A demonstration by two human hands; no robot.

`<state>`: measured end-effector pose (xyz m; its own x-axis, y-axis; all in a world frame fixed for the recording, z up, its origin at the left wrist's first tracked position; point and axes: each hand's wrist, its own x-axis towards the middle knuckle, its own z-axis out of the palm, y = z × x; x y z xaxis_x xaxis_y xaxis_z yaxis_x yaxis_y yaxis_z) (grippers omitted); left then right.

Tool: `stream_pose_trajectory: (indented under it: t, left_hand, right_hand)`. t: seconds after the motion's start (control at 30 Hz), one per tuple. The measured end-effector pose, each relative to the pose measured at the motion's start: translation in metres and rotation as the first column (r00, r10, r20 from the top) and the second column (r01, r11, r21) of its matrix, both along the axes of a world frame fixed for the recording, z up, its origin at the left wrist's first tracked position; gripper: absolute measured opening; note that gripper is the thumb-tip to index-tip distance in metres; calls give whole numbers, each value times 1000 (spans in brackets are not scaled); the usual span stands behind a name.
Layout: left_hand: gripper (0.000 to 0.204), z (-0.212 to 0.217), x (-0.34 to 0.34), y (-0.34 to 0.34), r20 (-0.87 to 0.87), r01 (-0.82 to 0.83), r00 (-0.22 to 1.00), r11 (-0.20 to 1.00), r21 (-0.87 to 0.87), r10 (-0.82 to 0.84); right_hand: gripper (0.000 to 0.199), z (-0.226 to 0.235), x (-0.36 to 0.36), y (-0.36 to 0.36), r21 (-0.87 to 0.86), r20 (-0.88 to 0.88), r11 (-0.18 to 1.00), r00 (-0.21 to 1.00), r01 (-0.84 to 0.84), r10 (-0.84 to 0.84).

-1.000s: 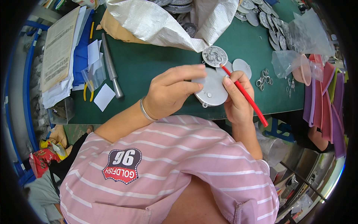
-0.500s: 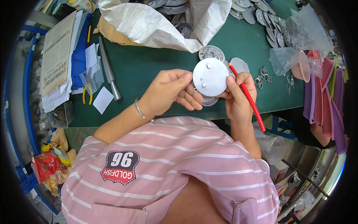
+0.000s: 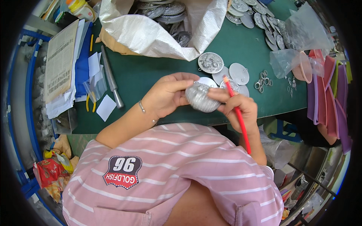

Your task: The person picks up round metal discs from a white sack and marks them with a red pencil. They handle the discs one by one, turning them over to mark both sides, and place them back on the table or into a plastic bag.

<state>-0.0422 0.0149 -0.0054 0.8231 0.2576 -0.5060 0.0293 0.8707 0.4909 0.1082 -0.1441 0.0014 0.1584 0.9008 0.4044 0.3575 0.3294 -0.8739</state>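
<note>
Near the table's front edge, my left hand (image 3: 169,93) is closed on the left rim of a round silver-grey medallion (image 3: 203,99). Its patterned face is smeared by motion. My right hand (image 3: 242,107) grips a red pencil (image 3: 241,126) that slants across its fingers, while its fingertips touch the medallion's right side. Just beyond my hands lie several similar discs: an ornate medallion (image 3: 211,63) with a raised rim, and plain-backed ones such as the smooth disc (image 3: 238,73). Some are partly hidden behind the held piece and my right hand.
A white woven sack (image 3: 151,39) of medallions stands at the back, with another medallion pile (image 3: 260,17) at far right. Small metal rings (image 3: 264,81) lie on the right. Leftward are a tapered metal rod (image 3: 112,77), a paper stack (image 3: 62,64) and a white card (image 3: 106,108).
The medallion has turned from its plain back with two round studs to its patterned face. The red pencil's lower end has swung left. Discs once hidden behind it now show.
</note>
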Motion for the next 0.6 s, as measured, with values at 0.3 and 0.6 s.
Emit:
stream_pose_trajectory:
  t: [0.3, 0.6]
  left_hand:
    - [30, -54, 19, 17, -112, -7, 963, 439, 898, 244]
    - [51, -35, 49, 3, -221, 208, 974, -203, 957, -47]
  right_hand:
    - [14, -13, 49, -31, -173, -366, 867, 787, 468, -498]
    - [18, -58, 161, 64, 30, 196, 784, 765, 620, -613]
